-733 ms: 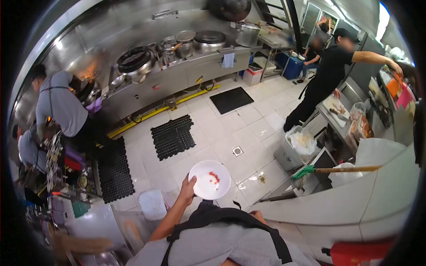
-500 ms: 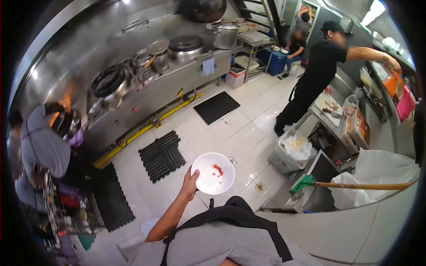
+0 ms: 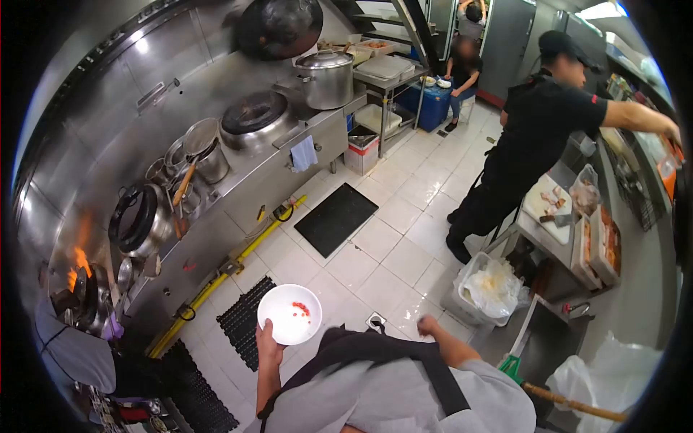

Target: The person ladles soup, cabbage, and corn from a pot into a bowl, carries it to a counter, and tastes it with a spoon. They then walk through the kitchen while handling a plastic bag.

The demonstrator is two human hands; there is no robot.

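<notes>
- White bowl (image 3: 281, 332) held out before the person's waist, above a pale tiled floor (image 3: 382, 249).
- Left hand (image 3: 269, 348) grips the bowl at its near left edge, thumb lapped over the rim, the other fingers hidden beneath.
- Small red pieces (image 3: 301, 310) lie inside, between the bowl's middle and its right edge.
- Right hand (image 3: 428, 327) hangs out to the right, well apart from the bowl, fingers seemingly curled; whether it holds anything, I cannot tell.
</notes>
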